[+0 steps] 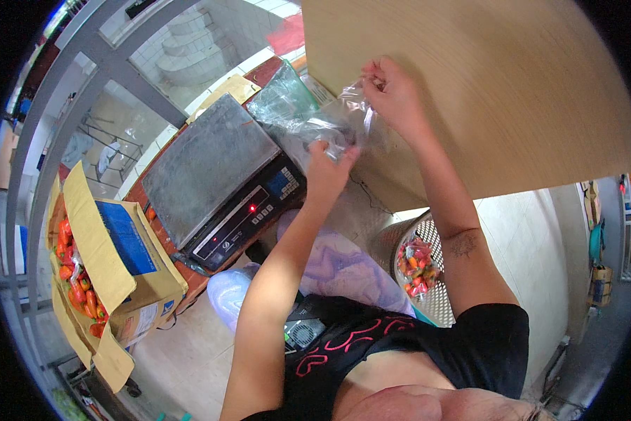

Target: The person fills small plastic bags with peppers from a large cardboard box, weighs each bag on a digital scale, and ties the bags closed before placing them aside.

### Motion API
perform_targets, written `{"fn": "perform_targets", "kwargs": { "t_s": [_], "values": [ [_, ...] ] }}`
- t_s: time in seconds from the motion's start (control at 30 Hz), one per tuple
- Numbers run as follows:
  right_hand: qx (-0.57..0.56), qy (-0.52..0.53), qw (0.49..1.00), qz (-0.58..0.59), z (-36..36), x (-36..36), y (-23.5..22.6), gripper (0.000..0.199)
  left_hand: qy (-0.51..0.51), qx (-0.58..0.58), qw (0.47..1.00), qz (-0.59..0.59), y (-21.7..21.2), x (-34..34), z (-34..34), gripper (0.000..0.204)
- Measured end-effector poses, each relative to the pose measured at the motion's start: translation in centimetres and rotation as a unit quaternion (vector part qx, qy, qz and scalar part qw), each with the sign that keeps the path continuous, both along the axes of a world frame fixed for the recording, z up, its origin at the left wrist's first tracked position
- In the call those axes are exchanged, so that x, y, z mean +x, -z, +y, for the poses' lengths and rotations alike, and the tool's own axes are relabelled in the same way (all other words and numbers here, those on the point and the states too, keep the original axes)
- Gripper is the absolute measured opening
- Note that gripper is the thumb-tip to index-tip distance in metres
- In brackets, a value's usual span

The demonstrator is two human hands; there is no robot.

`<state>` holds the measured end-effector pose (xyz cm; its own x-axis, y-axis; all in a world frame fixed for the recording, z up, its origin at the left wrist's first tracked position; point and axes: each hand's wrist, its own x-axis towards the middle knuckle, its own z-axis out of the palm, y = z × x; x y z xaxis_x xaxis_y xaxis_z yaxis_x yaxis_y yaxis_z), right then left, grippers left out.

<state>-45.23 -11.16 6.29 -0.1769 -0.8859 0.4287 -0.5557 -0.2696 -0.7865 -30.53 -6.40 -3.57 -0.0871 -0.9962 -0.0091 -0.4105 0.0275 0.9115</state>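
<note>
A clear plastic bag stretches between my two hands beside the scale. My right hand is closed in a pinch on its upper right part. Lower down on the left, my left hand grips the bag between thumb and fingers. The film looks thin and shiny, and I can see nothing inside it. Just beyond my left hand lies a pile of clear and greenish plastic bags. Left of that hand stands a digital scale with a bare grey platform and a lit red light.
An open cardboard box at the left holds red and orange peppers. Below my right forearm, a perforated basket contains bagged peppers. A large wooden panel fills the upper right. Metal window bars run along the left.
</note>
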Motion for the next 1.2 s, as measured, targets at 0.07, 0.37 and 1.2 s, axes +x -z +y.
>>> {"fn": "perform_targets", "kwargs": {
  "t_s": [0.07, 0.37, 1.2],
  "values": [
    [0.019, -0.017, 0.999, -0.042, 0.9, 0.6, -0.9, 0.014, -0.070, -0.023, 0.997, 0.036, -0.4, 0.8, -0.6, 0.060],
    [0.222, -0.038, 0.969, -0.100, 3.2, -1.3, -4.9, 0.023, 0.051, 0.178, 0.862, 0.472, -3.2, 7.4, 1.8, 0.056],
    [0.120, -0.055, 0.973, 0.191, 5.2, 2.4, -11.5, 0.033, 0.204, 0.090, 0.903, 0.368, -8.0, 6.9, 10.3, 0.034]
  ]
}}
